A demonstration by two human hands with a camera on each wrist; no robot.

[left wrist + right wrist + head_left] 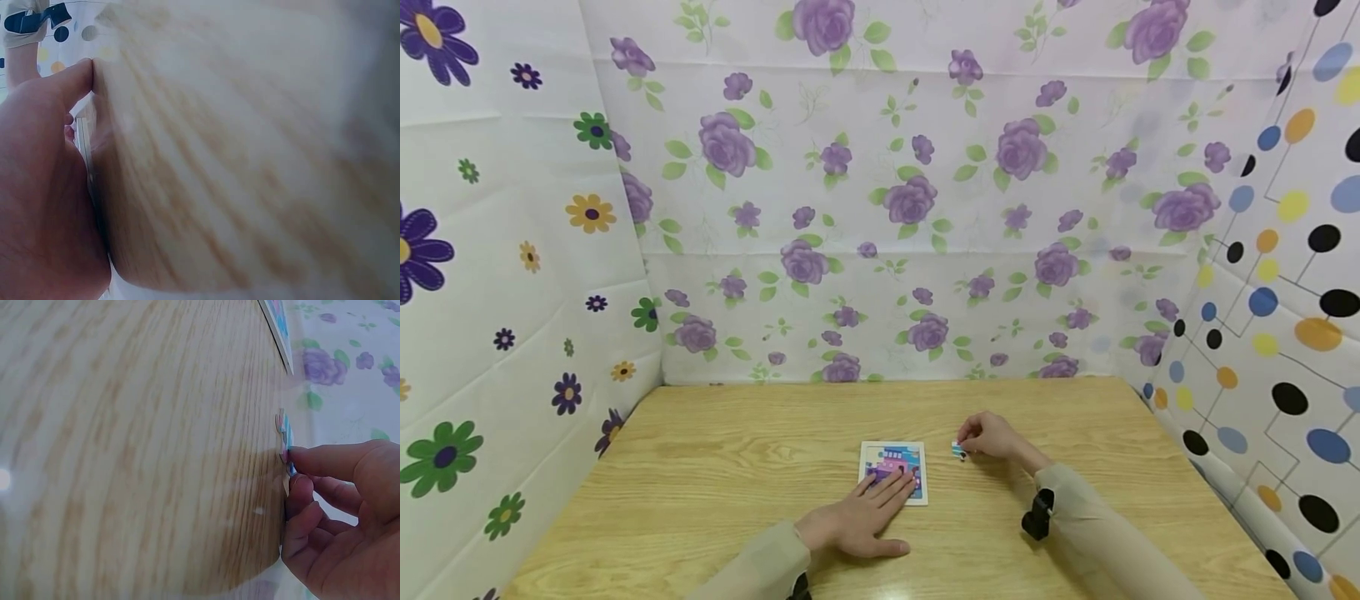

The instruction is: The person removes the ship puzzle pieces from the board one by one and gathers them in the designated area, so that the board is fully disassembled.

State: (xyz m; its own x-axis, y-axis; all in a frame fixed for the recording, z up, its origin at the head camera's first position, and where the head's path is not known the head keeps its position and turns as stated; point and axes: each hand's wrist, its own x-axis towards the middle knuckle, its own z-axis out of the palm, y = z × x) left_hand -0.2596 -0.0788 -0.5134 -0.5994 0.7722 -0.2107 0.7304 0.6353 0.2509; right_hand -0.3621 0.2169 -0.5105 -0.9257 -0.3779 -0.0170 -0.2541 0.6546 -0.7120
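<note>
A small square jigsaw puzzle (895, 454) with a pink, purple and blue picture lies in a white-rimmed tray (924, 467) on the table. My left hand (861, 521) rests palm down, its spread fingers lying over the lower part of the picture and hiding some of it. To the right of the tray, my right hand (991, 435) pinches a blue-and-white puzzle piece (957, 450) between thumb and fingertips, close to the tabletop. Seen from the right wrist, the puzzle piece (288, 439) stands out past the thumb tip, and the other fingers are curled.
The wood-grain table (737, 450) extends around both hands. Flowered cloth (910, 200) hangs along its back edge, with a daisy-patterned cloth (550, 333) on the left and a dotted one (1262, 333) on the right. Black straps (1039, 514) sit on the wrists.
</note>
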